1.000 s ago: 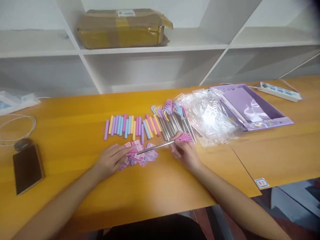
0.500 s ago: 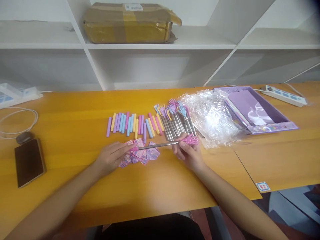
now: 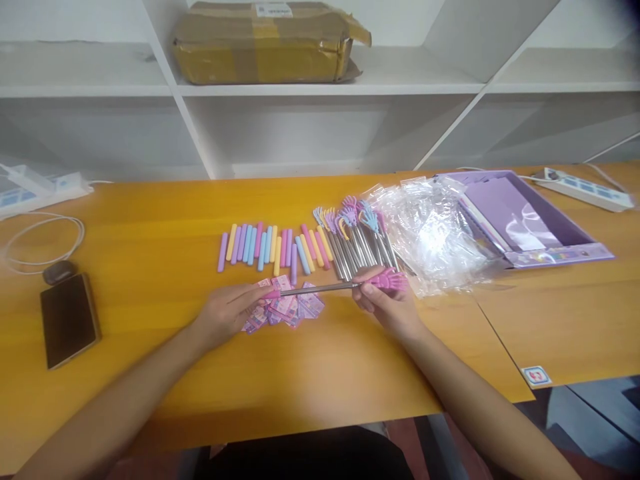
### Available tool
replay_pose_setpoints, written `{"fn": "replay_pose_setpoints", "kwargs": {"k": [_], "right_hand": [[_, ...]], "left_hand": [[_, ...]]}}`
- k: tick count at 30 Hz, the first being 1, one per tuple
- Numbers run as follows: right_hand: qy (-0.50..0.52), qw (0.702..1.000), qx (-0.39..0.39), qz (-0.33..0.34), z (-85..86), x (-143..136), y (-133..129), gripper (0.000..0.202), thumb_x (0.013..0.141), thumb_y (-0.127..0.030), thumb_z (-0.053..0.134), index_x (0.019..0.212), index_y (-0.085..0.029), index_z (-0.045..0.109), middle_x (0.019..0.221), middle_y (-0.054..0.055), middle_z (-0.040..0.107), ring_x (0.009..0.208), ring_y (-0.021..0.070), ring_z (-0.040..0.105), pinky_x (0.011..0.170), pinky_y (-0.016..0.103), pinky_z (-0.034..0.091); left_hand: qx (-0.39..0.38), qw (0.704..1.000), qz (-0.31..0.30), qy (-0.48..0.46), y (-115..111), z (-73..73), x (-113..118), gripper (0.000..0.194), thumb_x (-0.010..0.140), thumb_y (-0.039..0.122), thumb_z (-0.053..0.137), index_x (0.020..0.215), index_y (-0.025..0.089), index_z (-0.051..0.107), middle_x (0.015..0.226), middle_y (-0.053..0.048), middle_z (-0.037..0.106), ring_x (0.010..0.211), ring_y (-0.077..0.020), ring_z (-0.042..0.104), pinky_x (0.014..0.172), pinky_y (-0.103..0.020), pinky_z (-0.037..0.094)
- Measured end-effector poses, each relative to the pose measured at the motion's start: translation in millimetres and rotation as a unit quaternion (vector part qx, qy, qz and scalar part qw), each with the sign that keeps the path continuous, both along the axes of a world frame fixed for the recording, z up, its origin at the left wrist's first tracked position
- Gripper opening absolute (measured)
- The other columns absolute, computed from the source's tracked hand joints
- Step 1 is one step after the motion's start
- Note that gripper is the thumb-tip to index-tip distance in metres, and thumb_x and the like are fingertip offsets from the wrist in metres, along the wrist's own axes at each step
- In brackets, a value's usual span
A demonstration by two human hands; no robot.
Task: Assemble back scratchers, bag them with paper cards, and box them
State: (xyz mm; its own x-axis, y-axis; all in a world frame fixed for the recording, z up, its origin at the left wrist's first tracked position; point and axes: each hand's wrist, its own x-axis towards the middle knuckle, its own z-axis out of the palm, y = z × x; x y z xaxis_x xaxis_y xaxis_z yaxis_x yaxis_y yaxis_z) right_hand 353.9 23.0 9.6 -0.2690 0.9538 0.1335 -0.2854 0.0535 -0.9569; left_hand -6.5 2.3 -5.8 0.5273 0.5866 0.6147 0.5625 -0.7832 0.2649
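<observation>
A pink back scratcher (image 3: pixel 320 288) with a metal rod is held level between both hands over the table. My left hand (image 3: pixel 225 313) is closed around its pink handle end. My right hand (image 3: pixel 387 303) grips it just below the pink hand-shaped head. Under the rod lies a loose pile of small printed cards (image 3: pixel 285 303). Behind them is a row of coloured handle tubes (image 3: pixel 263 247) in purple, yellow, blue and pink. Several metal rods with coloured claw heads (image 3: pixel 357 233) lie bunched just beyond my right hand.
Clear plastic bags (image 3: pixel 430 233) are heaped beside an open purple box (image 3: pixel 565 250). At left lie a phone (image 3: pixel 70 320), a dark mouse-like object (image 3: pixel 59 271) and a white cable. Power strips (image 3: pixel 590 190) stand at both sides. A taped carton (image 3: pixel 265 50) rests on the shelf behind.
The whole view has shifted slightly, so everything appears a little further right. Both hands keep their hold on the back scratcher, with little visible change.
</observation>
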Motion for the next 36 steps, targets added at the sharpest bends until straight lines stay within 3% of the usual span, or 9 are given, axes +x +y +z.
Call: {"fn": "replay_pose_setpoints", "kwargs": {"k": [5,8,10,16,20,26,32,36], "right_hand": [[0.046,0.997,-0.030,0.052,13.0,1.9,8.1,0.016,0.092,-0.037,0.081,0.097,-0.022,0.080,0.080,0.001,0.062,0.060,0.0112,0.052,0.057,0.029,0.040],[0.066,0.993,-0.057,0.083,18.2,5.5,10.2,0.045,0.098,-0.061,0.065,0.096,-0.019,0.082,0.085,0.007,0.068,0.061,0.0150,0.055,0.059,0.034,0.043],[0.061,0.992,-0.078,0.074,19.0,7.0,11.3,0.056,0.099,-0.067,0.057,0.091,-0.018,0.082,0.084,0.009,0.070,0.059,0.0165,0.054,0.059,0.036,0.044],[0.037,0.988,-0.148,-0.016,14.1,4.2,16.5,0.034,0.095,-0.057,0.070,0.104,-0.025,0.071,0.074,0.003,0.074,0.051,0.0149,0.046,0.054,0.031,0.039],[-0.024,0.992,-0.109,-0.054,10.4,5.0,19.1,0.029,0.095,-0.052,0.075,0.096,-0.024,0.067,0.073,0.000,0.071,0.053,0.0140,0.051,0.055,0.029,0.039],[-0.155,0.986,-0.003,-0.063,5.9,10.7,16.1,0.035,0.106,-0.053,0.063,0.092,-0.022,0.069,0.077,0.001,0.066,0.063,0.0147,0.056,0.059,0.029,0.040],[-0.181,0.982,0.003,-0.054,3.9,6.6,15.1,0.039,0.107,-0.057,0.060,0.090,-0.022,0.065,0.075,-0.001,0.062,0.062,0.0143,0.056,0.063,0.030,0.043],[-0.200,0.979,0.020,-0.034,2.1,3.6,13.0,0.043,0.107,-0.060,0.058,0.089,-0.022,0.065,0.076,0.000,0.063,0.063,0.0152,0.057,0.064,0.031,0.045]], "left_hand": [[-0.012,1.000,0.002,0.005,-0.5,-1.9,-1.3,0.046,0.103,0.013,0.068,0.148,0.024,0.065,0.125,-0.009,0.081,0.109,-0.0216,0.080,0.092,-0.032,0.067],[-0.021,1.000,0.003,0.007,-0.4,-2.5,-1.9,0.048,0.103,0.013,0.068,0.149,0.024,0.064,0.126,-0.009,0.081,0.109,-0.0210,0.080,0.093,-0.032,0.066],[-0.024,1.000,0.002,0.006,0.0,-1.9,-1.9,0.047,0.103,0.013,0.068,0.149,0.024,0.064,0.125,-0.008,0.081,0.110,-0.0207,0.080,0.093,-0.032,0.066],[-0.005,1.000,0.004,-0.005,2.5,4.5,-0.5,0.045,0.106,0.014,0.064,0.149,0.024,0.065,0.118,-0.008,0.082,0.101,-0.0177,0.080,0.087,-0.029,0.066],[0.001,1.000,0.013,-0.001,4.7,5.8,-1.2,0.044,0.106,0.014,0.063,0.148,0.025,0.067,0.109,-0.007,0.082,0.093,-0.0171,0.080,0.082,-0.028,0.065],[0.017,1.000,0.008,0.004,6.1,5.3,-3.0,0.050,0.105,0.011,0.063,0.153,0.026,0.063,0.109,-0.007,0.081,0.094,-0.0167,0.079,0.083,-0.028,0.065],[0.025,1.000,-0.008,0.001,5.5,10.5,-2.5,0.053,0.104,0.008,0.062,0.155,0.024,0.062,0.113,-0.008,0.082,0.096,-0.0166,0.079,0.086,-0.027,0.066],[0.016,1.000,-0.009,0.003,2.6,5.9,-3.8,0.058,0.102,0.006,0.065,0.156,0.024,0.059,0.119,-0.009,0.081,0.102,-0.0187,0.080,0.089,-0.031,0.068]]}}
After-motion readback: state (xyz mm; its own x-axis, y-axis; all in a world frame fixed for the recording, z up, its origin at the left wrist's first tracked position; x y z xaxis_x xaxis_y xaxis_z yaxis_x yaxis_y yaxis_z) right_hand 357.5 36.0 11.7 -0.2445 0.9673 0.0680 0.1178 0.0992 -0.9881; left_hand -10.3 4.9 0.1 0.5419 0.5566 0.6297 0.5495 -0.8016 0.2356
